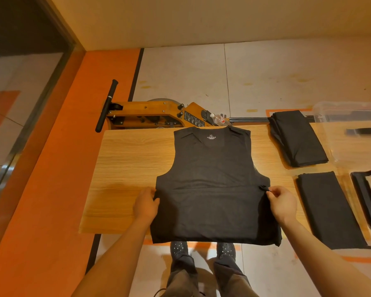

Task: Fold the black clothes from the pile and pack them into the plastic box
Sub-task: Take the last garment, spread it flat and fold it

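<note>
Item: black sleeveless top (212, 179), laid flat at the middle of the wooden table (126, 168), neckline away from the person, hem hanging past the near edge. A crease is seen across its lower part.

Left hand (146, 203): the left side seam is pinched at the crease. Right hand (282, 203): the right seam is pinched, fingers curled on the cloth.

Step judged in hand: a fold across the body. Both seams should be lifted level and together, the cloth kept taut, and the overhanging hem brought up squarely.

Nearby: folded black garment (298, 138) at the far right; second folded black piece (328, 211) nearer, right, well apart from the top. Clear plastic box (351, 108) at the far right edge; its interior is not clearly readable. A dark lid-like part (365, 200) lies at the right edge. A wooden machine (150, 114) stands behind the table. Fold path judged unobstructed.
</note>
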Tool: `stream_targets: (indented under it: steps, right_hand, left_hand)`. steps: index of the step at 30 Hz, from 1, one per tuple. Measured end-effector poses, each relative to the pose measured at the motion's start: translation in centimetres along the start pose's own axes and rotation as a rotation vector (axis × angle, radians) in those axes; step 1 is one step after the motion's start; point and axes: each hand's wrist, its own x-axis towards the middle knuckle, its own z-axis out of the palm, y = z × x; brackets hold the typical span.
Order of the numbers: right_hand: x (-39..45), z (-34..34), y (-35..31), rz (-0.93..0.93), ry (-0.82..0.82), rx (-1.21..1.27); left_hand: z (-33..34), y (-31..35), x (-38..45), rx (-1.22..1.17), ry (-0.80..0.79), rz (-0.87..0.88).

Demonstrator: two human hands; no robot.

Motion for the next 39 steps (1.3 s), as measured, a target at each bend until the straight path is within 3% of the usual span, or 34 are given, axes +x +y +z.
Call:
stream_targets:
  steps: [9, 15, 21, 39]
  right_hand:
    - [0.2, -0.7, 0.2, 0.009, -0.001, 0.057]
    - [0.8, -0.3, 1.3, -0.074, -0.119, 0.057]
    - [0.9, -0.1, 0.9, -0.052, -0.141, 0.072]
    - [3.9, -1.7, -5.2, -0.029, 0.0, 0.232]
  left_hand:
    - [0.1, -0.1, 0.4, 0.025, 0.038, 0.037]
    - [-0.1, -0.5, 0.0, 0.014, -0.017, 0.134]
    - [-0.2, -0.5, 0.3, 0.041, -0.043, 0.1]
    - [-4.6, 5.4, 4.5, -0.104, 0.059, 0.081]
